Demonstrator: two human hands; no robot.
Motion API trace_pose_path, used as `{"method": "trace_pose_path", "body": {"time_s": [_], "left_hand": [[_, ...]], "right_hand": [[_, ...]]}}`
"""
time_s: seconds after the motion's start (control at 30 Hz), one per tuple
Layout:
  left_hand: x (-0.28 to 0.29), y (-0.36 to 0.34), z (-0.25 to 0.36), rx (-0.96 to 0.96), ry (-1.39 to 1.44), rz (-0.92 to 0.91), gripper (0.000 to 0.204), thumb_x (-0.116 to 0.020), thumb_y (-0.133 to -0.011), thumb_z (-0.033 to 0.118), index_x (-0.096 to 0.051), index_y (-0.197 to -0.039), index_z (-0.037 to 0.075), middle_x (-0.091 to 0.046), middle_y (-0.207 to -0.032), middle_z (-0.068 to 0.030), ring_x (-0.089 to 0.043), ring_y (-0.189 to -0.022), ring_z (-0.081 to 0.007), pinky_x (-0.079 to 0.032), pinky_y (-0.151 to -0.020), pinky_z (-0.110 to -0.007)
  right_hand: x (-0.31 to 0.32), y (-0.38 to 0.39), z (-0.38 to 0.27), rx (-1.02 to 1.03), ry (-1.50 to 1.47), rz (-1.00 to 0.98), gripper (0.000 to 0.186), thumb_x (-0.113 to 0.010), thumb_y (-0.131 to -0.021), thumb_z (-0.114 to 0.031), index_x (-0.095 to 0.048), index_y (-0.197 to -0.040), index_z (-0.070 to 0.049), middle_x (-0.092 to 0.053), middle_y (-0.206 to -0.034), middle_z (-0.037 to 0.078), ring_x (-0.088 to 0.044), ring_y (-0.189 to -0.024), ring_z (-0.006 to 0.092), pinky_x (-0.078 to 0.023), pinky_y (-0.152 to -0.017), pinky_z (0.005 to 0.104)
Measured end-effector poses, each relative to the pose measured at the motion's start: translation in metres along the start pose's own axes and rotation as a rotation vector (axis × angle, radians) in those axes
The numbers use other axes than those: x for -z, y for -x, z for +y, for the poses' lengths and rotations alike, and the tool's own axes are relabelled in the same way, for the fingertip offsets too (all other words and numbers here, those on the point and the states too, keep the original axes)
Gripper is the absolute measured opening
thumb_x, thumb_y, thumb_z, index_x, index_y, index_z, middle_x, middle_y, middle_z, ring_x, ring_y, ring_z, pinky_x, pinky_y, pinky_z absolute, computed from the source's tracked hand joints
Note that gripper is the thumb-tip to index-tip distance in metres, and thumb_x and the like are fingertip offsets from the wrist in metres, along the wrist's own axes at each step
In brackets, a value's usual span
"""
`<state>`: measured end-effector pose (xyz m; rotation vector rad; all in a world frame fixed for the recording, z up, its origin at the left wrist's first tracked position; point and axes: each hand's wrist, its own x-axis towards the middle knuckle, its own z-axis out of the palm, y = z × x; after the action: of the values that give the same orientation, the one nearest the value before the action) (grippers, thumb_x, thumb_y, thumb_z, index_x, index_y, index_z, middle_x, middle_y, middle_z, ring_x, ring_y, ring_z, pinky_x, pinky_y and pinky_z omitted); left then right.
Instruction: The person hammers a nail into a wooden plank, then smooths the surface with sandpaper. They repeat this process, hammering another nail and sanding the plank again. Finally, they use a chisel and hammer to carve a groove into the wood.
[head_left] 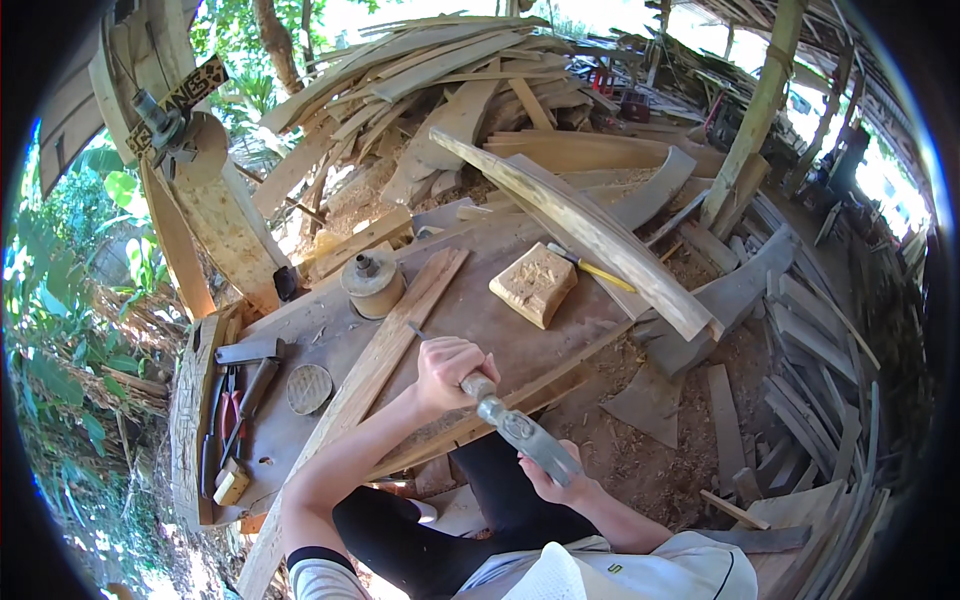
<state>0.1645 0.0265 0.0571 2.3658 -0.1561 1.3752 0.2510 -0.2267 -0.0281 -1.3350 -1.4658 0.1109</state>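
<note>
My left hand (448, 374) is closed round a chisel with a wooden handle (479, 385). The chisel's thin metal blade (416, 330) sticks out past my fist, over the edge of a long wooden plank (385, 350) lying on the workbench. Closed below a metal hammer head (538, 445), my right hand (555, 482) holds the hammer; its handle is hidden from view. The hammer's round face lies against or very near the butt of the chisel handle. Whether the chisel tip touches the plank cannot be made out.
On the workbench (450, 290) are a carved wood block (535, 284), a yellow-handled tool (605, 275), a round pot-like piece (372, 285), a wooden disc (309, 389), pliers (230, 405) and another hammer (250, 352). A thick beam (590, 240) slants across the right side. Wood piles surround the bench.
</note>
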Motion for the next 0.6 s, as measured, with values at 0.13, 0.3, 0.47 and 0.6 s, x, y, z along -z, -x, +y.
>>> {"method": "trace_pose_path", "body": {"time_s": [0.13, 0.3, 0.47, 0.6], "left_hand": [[-0.003, 0.0, 0.003, -0.002, -0.012, -0.011, 0.028, -0.076, -0.067, 0.004, -0.051, -0.058, 0.012, -0.056, -0.054, -0.0056, -0.056, -0.045, -0.027, -0.042, -0.045, -0.037], [-0.001, 0.005, 0.0, -0.028, 0.013, -0.05, 0.027, -0.077, -0.067, 0.005, -0.052, -0.059, 0.012, -0.055, -0.055, -0.0053, -0.057, -0.047, -0.0269, -0.043, -0.046, -0.037], [-0.002, 0.001, -0.005, -0.025, -0.011, -0.035, 0.027, -0.075, -0.067, 0.002, -0.051, -0.059, 0.011, -0.053, -0.054, -0.0063, -0.056, -0.046, -0.0276, -0.043, -0.045, -0.037], [-0.007, 0.001, -0.002, -0.039, -0.01, -0.039, 0.027, -0.075, -0.067, 0.003, -0.05, -0.059, 0.011, -0.053, -0.053, -0.0066, -0.055, -0.045, -0.0275, -0.043, -0.045, -0.037]], "right_hand": [[-0.005, 0.01, 0.003, 0.079, -0.202, 0.119, 0.01, -0.073, -0.084, -0.012, -0.063, -0.084, -0.01, -0.064, -0.077, 0.007, -0.063, -0.061, 0.0249, -0.049, -0.056, 0.0362], [-0.003, 0.005, 0.005, 0.05, -0.006, 0.035, 0.016, -0.072, -0.088, -0.007, -0.066, -0.101, -0.002, -0.065, -0.076, 0.007, -0.064, -0.061, 0.0211, -0.05, -0.056, 0.0334], [-0.008, 0.013, 0.003, 0.02, -0.057, 0.0, 0.023, -0.074, -0.082, -0.001, -0.065, -0.103, -0.002, -0.066, -0.078, 0.008, -0.064, -0.059, 0.0241, -0.05, -0.056, 0.0346], [-0.013, 0.025, 0.018, 0.08, -0.032, 0.092, 0.031, -0.081, -0.077, -0.002, -0.065, -0.105, -0.002, -0.066, -0.078, 0.009, -0.065, -0.06, 0.0275, -0.051, -0.056, 0.0328]]}}
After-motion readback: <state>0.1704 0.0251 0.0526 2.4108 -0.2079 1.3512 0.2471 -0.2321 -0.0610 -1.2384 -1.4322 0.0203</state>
